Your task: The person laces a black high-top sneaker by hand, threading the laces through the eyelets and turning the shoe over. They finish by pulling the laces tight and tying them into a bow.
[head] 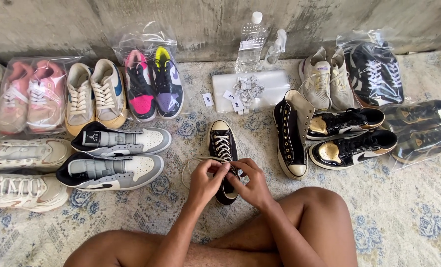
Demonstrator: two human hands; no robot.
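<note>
A black high-top canvas sneaker [223, 143] with a white toe cap stands on the patterned rug, toe pointing away from me. Both hands meet over its upper eyelets. My left hand [206, 180] pinches the white lace [193, 163], which loops out to the left on the rug. My right hand [252, 184] grips the lace at the sneaker's collar, covering the heel end. The matching black high-top [290, 132] lies on its side to the right, without a lace in its eyelets.
Grey-and-white high-tops [116, 158] lie at left, white trainers [17, 173] beyond them. Bagged and loose pairs line the concrete wall [57, 24]. Black-and-gold shoes [351, 136] sit at right. A clear bottle [251, 42], spray bottle [276, 49] and bag with tags [247, 89] stand behind.
</note>
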